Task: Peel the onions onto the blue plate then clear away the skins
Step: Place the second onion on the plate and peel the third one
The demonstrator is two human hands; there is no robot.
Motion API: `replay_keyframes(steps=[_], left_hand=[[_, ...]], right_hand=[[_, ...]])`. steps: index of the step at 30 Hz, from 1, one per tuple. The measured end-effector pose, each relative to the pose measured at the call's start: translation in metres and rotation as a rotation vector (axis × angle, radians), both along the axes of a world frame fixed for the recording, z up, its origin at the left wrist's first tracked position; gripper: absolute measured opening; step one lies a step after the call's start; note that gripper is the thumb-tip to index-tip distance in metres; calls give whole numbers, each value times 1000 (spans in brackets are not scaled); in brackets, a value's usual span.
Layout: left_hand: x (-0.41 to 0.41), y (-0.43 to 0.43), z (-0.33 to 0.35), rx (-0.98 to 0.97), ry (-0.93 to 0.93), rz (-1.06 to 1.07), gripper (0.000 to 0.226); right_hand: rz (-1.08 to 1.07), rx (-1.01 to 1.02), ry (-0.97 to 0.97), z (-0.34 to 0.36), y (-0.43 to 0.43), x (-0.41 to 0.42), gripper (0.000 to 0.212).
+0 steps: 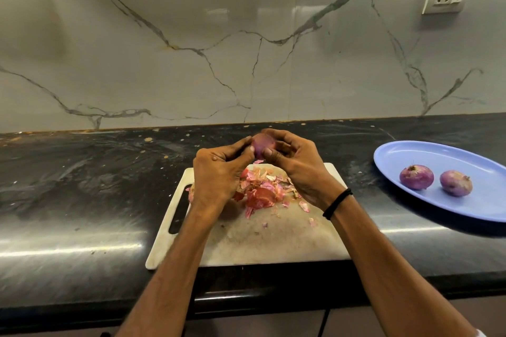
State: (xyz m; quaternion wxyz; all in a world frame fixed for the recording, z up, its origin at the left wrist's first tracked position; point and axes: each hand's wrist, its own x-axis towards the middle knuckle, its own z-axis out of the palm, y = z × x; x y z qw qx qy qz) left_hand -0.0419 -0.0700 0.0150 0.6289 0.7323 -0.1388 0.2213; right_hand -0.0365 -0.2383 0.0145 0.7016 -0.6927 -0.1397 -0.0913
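Purple onion [261, 145] being pinched between both grips over a white cutting board [273, 241].

Black stone table [82, 172] is carrying everything. The board is lying directly beneath the grips, its handle slot below the left one. Blue plate [410, 153] is sitting on the table well to the right of the right grip, apart from the board. Left grip [219, 172] is curling fingers and thumb against the onion's left side. Right grip [298, 167], a black band [337, 204] circling its wrist, is wrapping fingers over the top and right side, thumb pressing the front. Both are closing on the one bulb and holding it clear of the board. Two other onions [416, 177] [456, 183] are resting side by side on the plate, not touching. Pink and red skins [262, 189] are lying heaped on the board just under the grips, with a few scraps nearer the person.
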Motion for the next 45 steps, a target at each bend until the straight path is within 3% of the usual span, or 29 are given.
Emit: replay_keyframes(steps=[7, 12, 18, 34, 45], left_hand=[[2, 1, -1, -21, -37, 77, 26], [-1, 0, 2, -76, -3, 20, 25], [-3, -3, 2, -26, -40, -17, 36], [1, 0, -3, 86, -120, 75, 30], [2, -3, -2, -29, -102, 51, 30]], right_hand=[[54, 97, 34, 0, 2, 0, 59], [37, 112, 30, 0, 2, 2, 57], [37, 137, 44, 0, 1, 3, 59], [55, 126, 87, -1, 0, 3, 55], [85, 186, 90, 3, 2, 1, 54]])
